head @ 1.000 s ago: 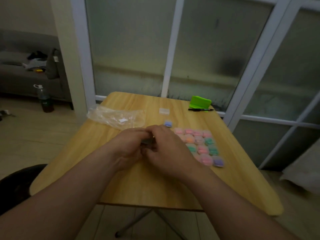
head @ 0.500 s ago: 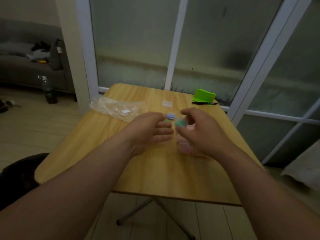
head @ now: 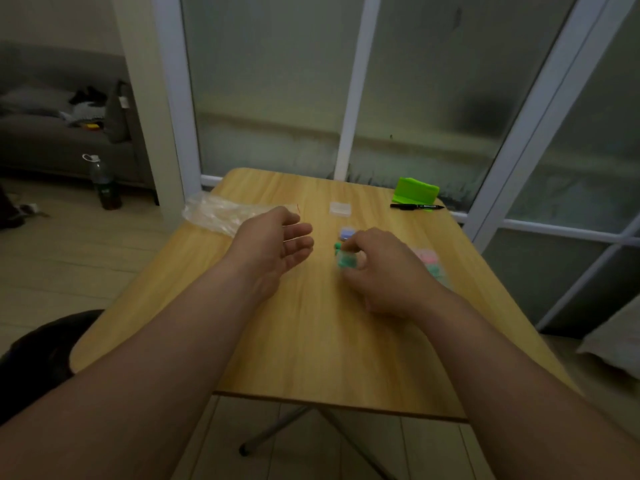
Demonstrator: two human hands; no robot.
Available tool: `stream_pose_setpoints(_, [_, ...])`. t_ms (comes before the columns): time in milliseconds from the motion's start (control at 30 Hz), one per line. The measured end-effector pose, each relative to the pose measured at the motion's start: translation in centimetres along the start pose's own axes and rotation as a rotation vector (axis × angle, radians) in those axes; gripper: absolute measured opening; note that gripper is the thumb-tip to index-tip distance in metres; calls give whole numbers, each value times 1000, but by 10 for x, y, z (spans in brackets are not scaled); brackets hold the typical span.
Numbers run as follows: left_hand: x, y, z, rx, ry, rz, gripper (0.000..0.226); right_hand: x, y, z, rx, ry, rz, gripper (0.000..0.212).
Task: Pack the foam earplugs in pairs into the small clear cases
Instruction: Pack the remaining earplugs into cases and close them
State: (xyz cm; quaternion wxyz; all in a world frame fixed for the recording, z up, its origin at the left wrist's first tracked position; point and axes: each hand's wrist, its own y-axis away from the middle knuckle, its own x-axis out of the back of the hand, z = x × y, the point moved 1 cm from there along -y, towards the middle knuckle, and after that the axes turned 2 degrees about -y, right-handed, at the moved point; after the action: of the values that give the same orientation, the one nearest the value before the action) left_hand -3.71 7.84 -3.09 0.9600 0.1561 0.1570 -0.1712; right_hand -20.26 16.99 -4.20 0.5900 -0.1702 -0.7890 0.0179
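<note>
My right hand (head: 381, 268) pinches a small clear case with green earplugs (head: 346, 259) just above the wooden table (head: 311, 341). A loose green earplug (head: 336, 246) shows beside its fingertips. My left hand (head: 277, 244) hovers to the left, palm turned inward, fingers relaxed and holding nothing. A case with purple earplugs (head: 346, 233) lies just beyond my right hand. Filled cases in pink and green (head: 429, 261) lie in rows, mostly hidden behind my right hand. An empty clear case (head: 340, 208) rests farther back.
A crumpled clear plastic bag (head: 221, 213) lies at the table's left edge. A bright green box (head: 415, 192) and a black marker (head: 417, 206) sit at the far right corner. Glass doors stand behind the table. A bottle (head: 104, 185) stands on the floor.
My hands have drawn apart: the left opened and moved left, the right carried the green case to the right and down. The camera tilted, so the table sits lower in view.
</note>
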Motion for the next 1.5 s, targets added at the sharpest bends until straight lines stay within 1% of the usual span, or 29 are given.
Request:
stream_pose_setpoints(200, [7, -5, 4, -13, -21, -4, 13, -5, -7, -1, 11, 136, -102, 41])
stream_pose_setpoints(300, [7, -7, 8, -18, -16, -3, 11, -3, -8, 1, -15, 132, -128, 43])
stream_pose_setpoints(400, [9, -9, 10, -23, -18, 1, 12, -1, -5, 2, -40, 98, -138, 50])
stream_pose_setpoints(467, [10, -9, 11, -23, -26, -1, 14, 3, -2, 4, -72, 43, -103, 51])
stream_pose_setpoints(633, [18, -15, 17, -43, 9, 8, 15, 2, -13, 16, -150, -145, 54, 39])
stream_pose_setpoints(700, [17, -18, 22, -50, 26, 0, 16, 0, -31, 25, -144, -131, 82, 37])
stream_pose_setpoints(867, [9, -31, 30, -51, 74, 4, 27, -5, -98, 45, -84, -44, 72, 27])
stream_pose_setpoints(967, [1, -39, 33, -60, 111, 0, 33, -10, -137, 53, -76, 37, 45, 28])
stream_pose_setpoints(1067, [-6, -45, 35, -70, 128, -15, 34, -15, -168, 60, -73, 119, -34, 42])
stream_pose_setpoints(1167, [-8, -49, 36, -69, 131, -21, 35, -21, -187, 60, -79, 174, -153, 57])
stream_pose_setpoints(1233, [-9, -51, 35, -68, 127, -23, 35, -26, -196, 57, -51, 218, -212, 57])
stream_pose_setpoints(1333, [-8, -52, 34, -59, 108, -21, 32, -33, -204, 54, -5, 280, -227, 48])
stream_pose_setpoints(1467, [-8, -49, 29, -40, 76, -32, 30, -34, -202, 55, -57, 292, -224, 52])
stream_pose_setpoints(1500, [-9, -47, 27, -36, 68, -36, 29, -31, -199, 54, -65, 301, -224, 49])
